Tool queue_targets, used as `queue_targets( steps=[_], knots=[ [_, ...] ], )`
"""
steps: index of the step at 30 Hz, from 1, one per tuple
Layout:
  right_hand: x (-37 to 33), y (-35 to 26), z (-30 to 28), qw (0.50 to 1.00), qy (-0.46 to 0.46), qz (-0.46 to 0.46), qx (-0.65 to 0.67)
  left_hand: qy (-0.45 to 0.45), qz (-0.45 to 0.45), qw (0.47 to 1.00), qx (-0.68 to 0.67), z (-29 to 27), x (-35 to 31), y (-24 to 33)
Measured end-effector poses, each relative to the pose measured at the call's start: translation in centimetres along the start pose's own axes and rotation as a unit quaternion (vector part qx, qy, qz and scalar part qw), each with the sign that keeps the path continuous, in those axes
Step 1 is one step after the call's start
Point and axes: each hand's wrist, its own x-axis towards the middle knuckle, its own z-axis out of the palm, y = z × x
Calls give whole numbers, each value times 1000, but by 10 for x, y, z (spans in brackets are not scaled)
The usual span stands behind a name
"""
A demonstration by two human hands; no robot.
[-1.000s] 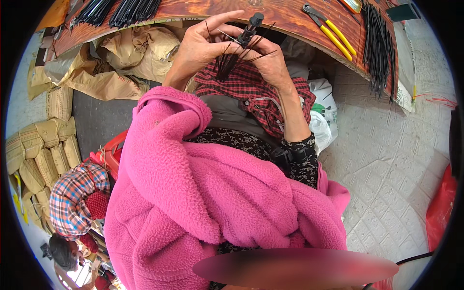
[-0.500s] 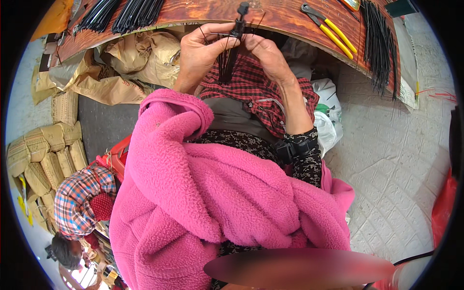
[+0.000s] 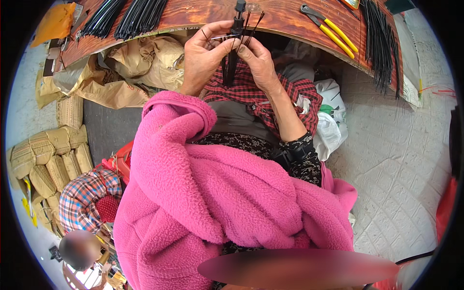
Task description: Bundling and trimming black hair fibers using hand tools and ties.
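Note:
A black knobbed shaft (image 3: 238,21) with thin black ribs, resembling a folded umbrella frame, stands upright before the table edge. Its dark lower part hangs over my lap. My left hand (image 3: 204,60) is closed around it from the left, thumb and fingers pinching just under the collar. From the other side, my right hand (image 3: 261,66) pinches thin black ribs (image 3: 247,34) that fan up beside the shaft. The two thumbs nearly meet there. Exactly where the ribs join the shaft is hidden by my fingers.
The wooden table (image 3: 203,14) bears yellow-handled pliers (image 3: 333,36) and bundles of thin black rods, left (image 3: 140,17) and right (image 3: 380,48). Brown paper sacks (image 3: 121,72) lie below. Pink fleece (image 3: 227,188) covers me. A person in a plaid shirt (image 3: 84,198) sits at lower left.
My right hand has shifted a little left and down, closer to my left thumb. Several thin ribs now fan upward by its fingertips. The shaft stays in my left hand.

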Motion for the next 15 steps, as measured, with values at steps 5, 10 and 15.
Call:
queue_targets(
  steps=[5, 10, 15],
  knots=[
    [-6, -8, 10, 998, 23, -35, -53, 0, -7, 1000, 18, -5, 4, -3],
    [-10, -8, 11, 993, 41, -33, -105, -7, -4, 999, 44, -7, 4, -8],
    [-8, -4, 8, 989, 60, -41, -128, -16, 7, 999, 31, 2, 5, -6]
  ],
)
